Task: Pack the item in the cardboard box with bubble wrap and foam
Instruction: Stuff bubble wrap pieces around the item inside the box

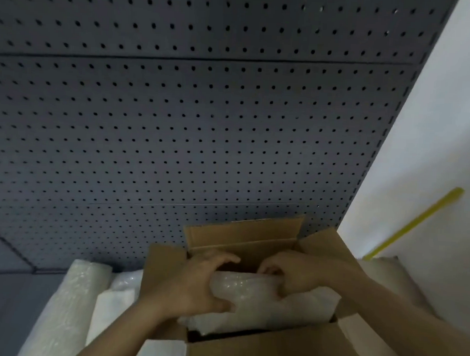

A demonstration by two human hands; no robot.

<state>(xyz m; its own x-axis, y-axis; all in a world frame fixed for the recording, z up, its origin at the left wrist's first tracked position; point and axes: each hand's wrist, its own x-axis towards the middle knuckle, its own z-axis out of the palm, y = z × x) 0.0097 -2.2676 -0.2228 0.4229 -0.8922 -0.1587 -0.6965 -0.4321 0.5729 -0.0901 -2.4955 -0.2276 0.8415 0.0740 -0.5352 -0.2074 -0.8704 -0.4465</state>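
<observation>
Two hands hold one bubble-wrapped bundle over the open cardboard box: the left hand grips its left end with fingers curled over the top, and the right hand pinches its right end. The bundle sits at the box mouth, resting on white padding inside. Judged step: lowering the wrapped item in. Next move calls for seating it level, clear of the raised flaps. A bubble wrap roll and white foam sheets lie left of the box, below the pegboard. A yellow strip leans on the right wall.
</observation>
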